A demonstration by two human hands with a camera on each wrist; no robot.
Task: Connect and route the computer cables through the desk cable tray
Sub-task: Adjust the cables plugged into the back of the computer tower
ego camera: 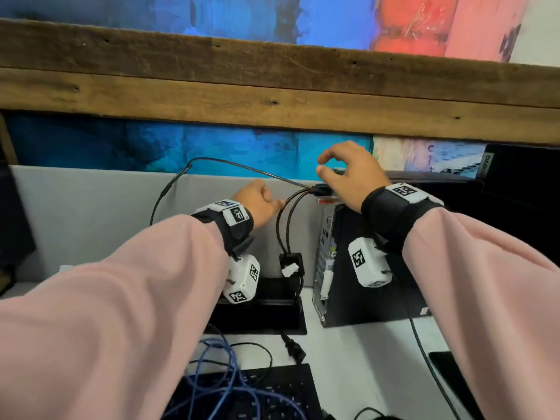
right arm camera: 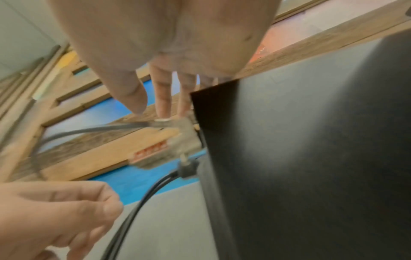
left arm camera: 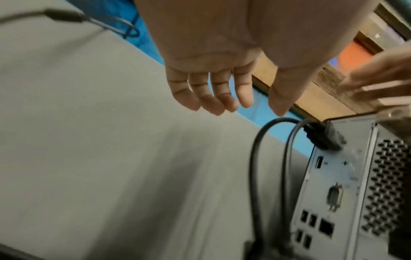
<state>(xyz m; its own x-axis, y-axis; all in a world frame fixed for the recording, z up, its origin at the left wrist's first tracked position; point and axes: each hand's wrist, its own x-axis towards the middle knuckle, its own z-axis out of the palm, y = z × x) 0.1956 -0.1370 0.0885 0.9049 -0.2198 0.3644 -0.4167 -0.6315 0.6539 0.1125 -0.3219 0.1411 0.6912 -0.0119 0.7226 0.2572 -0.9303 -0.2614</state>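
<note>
A black computer tower [ego camera: 372, 277] stands on the desk with its rear port panel [left arm camera: 333, 190] facing left. Two black cables [ego camera: 283, 225] loop from plugs [left arm camera: 322, 137] at the top of that panel down to a small black adapter [ego camera: 291, 262]. A thin dark cable [ego camera: 242, 166] runs to a clear connector with a red part [right arm camera: 164, 142] at the tower's top rear corner. My right hand [right arm camera: 155, 112] reaches over it with fingers extended, its index tip on the connector. My left hand [left arm camera: 222, 105] hangs relaxed beside the cable loops, holding nothing. The black cable tray [ego camera: 260, 313] lies below.
A grey divider panel [ego camera: 91, 213] backs the desk, with a wooden beam [ego camera: 272, 86] above. A loose blue network cable [ego camera: 218, 374], a black power plug [ego camera: 295, 350] and a keyboard [ego camera: 272, 395] lie near me. A black monitor [ego camera: 521, 189] stands at the right.
</note>
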